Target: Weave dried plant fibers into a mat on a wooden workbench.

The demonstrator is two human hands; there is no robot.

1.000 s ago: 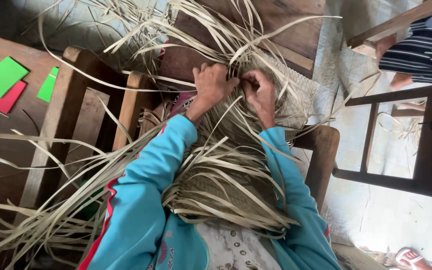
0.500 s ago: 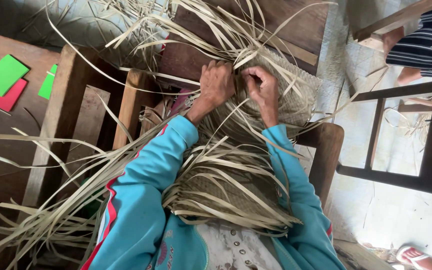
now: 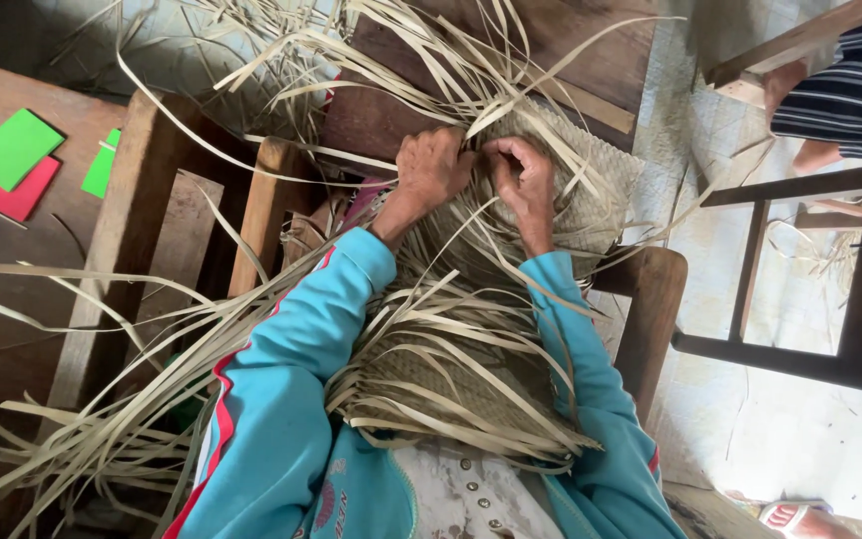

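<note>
**Both hands closed on pale strips at the mat's far edge**

Left hand (image 3: 433,168) clenched around dry leaf strips (image 3: 471,95), touching the woven mat (image 3: 591,190). Right hand (image 3: 523,175) just beside, fingers pinching a strip against the mat. Mat draped over a wooden chair (image 3: 650,299); green card (image 3: 14,147) well left of the mat.

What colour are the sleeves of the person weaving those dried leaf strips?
Bright turquoise sleeves, with a red and white stripe down the left one, seen in the head view.
</note>
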